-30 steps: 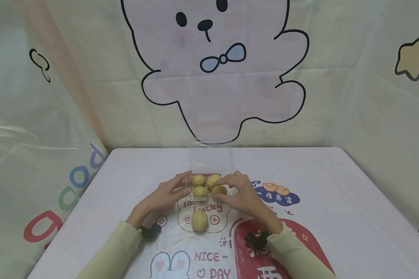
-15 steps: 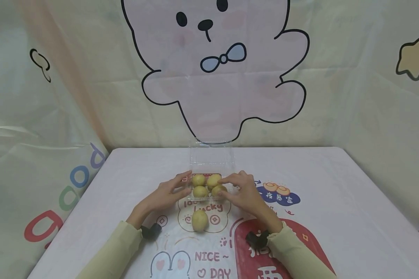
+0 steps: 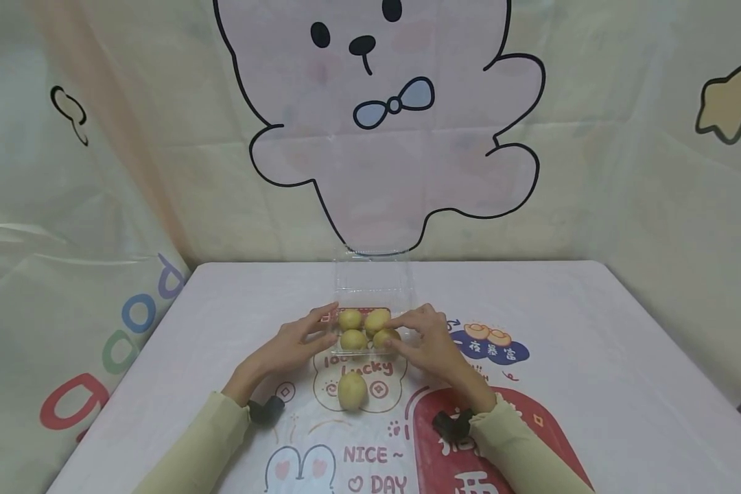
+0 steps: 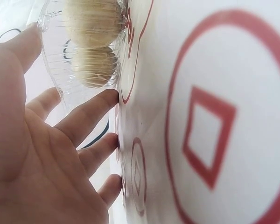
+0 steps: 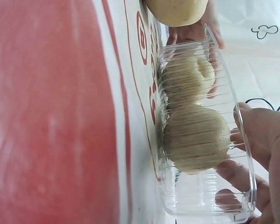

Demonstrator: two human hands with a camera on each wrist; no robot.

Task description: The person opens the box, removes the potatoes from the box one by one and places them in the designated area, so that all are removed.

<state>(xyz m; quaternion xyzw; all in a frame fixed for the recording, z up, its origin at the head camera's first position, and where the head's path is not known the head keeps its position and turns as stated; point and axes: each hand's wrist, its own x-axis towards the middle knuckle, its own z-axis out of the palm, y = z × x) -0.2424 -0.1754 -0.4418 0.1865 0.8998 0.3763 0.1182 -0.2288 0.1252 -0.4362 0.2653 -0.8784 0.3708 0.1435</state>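
A clear plastic clamshell box [image 3: 370, 353] stands on the table, its lid [image 3: 373, 274] raised at the back. Inside sit several round yellow fruits in two rows. The left hand [image 3: 298, 341] is at the box's left side, thumb and index finger at the rim, other fingers spread down to the tabletop in the left wrist view. At the right side, the right hand [image 3: 431, 342] has thumb and fingers over the rim beside the front right fruit [image 5: 196, 137]. That fruit rests in the box, its thumb side partly hidden. A loose yellow fruit [image 3: 353, 390] lies in front of the box.
The white table [image 3: 568, 329] carries printed drawings and lettering, with a large red patch [image 3: 429, 439] at the front right. A printed cloth backdrop [image 3: 210, 199] hangs behind and at the sides. Black straps with cameras [image 3: 265, 410] sit on both wrists.
The right hand has eased off the front right fruit, moving slightly to the right with its fingers less wrapped over it. The left hand and the loose fruit stay in place.
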